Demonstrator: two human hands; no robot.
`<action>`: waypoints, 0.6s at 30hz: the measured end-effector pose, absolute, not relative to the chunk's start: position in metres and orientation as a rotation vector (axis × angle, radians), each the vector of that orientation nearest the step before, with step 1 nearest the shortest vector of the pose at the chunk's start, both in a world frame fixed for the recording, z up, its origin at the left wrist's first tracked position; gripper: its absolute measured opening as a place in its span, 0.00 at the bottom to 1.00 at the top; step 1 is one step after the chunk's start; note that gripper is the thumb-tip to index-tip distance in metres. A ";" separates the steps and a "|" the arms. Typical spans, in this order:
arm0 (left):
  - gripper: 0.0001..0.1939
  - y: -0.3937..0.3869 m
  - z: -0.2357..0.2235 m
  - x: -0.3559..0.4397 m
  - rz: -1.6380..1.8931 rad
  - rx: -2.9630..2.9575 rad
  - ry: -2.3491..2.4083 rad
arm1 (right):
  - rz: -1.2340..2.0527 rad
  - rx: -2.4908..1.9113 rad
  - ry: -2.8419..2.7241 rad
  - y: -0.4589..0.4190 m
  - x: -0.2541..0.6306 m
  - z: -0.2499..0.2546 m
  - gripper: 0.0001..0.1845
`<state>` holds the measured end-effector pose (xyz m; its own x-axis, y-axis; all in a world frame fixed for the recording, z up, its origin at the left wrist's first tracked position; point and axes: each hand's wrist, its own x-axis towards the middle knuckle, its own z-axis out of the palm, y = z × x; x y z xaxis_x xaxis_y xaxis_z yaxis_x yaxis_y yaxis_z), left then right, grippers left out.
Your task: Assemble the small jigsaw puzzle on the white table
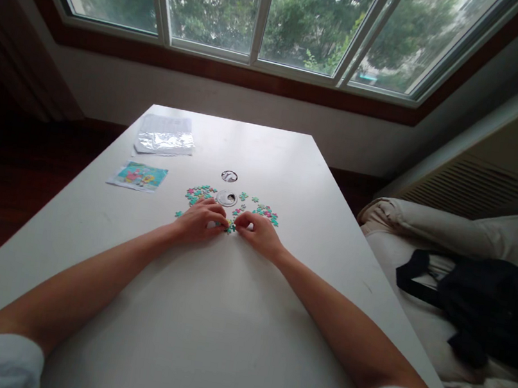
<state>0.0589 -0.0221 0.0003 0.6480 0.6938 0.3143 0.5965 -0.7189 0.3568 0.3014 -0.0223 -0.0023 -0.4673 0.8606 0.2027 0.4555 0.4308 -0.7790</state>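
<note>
Small jigsaw puzzle pieces (230,227) in green, yellow and pink lie between my two hands on the white table (221,318). My left hand (203,218) is closed, fingertips pinched at the left side of these pieces. From the other side my right hand (256,231) pinches at them too, thumb and fingers together. A heap of loose pieces (198,193) lies just beyond my left hand, and another group of pieces (266,212) beyond my right. The exact pieces at my fingertips are too small to tell apart.
A round metal-rimmed table fitting (226,198) lies beyond my hands, with a second round fitting (229,176) behind it. To the left are a colourful picture sheet (139,176) and a clear plastic bag (166,136). A sofa (394,233) with dark clothing (495,307) stands right.
</note>
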 end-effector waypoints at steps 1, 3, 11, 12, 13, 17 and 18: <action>0.09 -0.022 0.000 0.059 0.646 2.646 1.051 | 0.874 -1.110 -2.090 -0.023 0.300 -0.004 0.07; 0.08 -0.022 -0.002 0.059 0.653 2.647 1.053 | 0.871 -1.134 -2.092 -0.023 0.299 -0.006 0.07; 0.08 -0.022 -0.001 0.059 0.655 2.641 1.053 | 0.686 -1.212 -2.148 -0.025 0.296 -0.006 0.04; 0.08 -0.022 0.000 0.060 0.656 2.639 1.052 | 0.664 -1.212 -2.157 -0.025 0.296 -0.006 0.03; 0.08 -0.022 0.000 0.060 0.657 2.638 1.050 | 0.647 -1.210 -2.165 -0.025 0.296 -0.006 0.02; 0.09 -0.022 0.000 0.060 0.652 2.635 1.051 | 0.616 -1.208 -2.186 -0.024 0.295 -0.007 0.01; 0.09 -0.022 0.000 0.060 0.647 2.635 1.052 | 0.615 -1.206 -2.188 -0.024 0.295 -0.007 0.01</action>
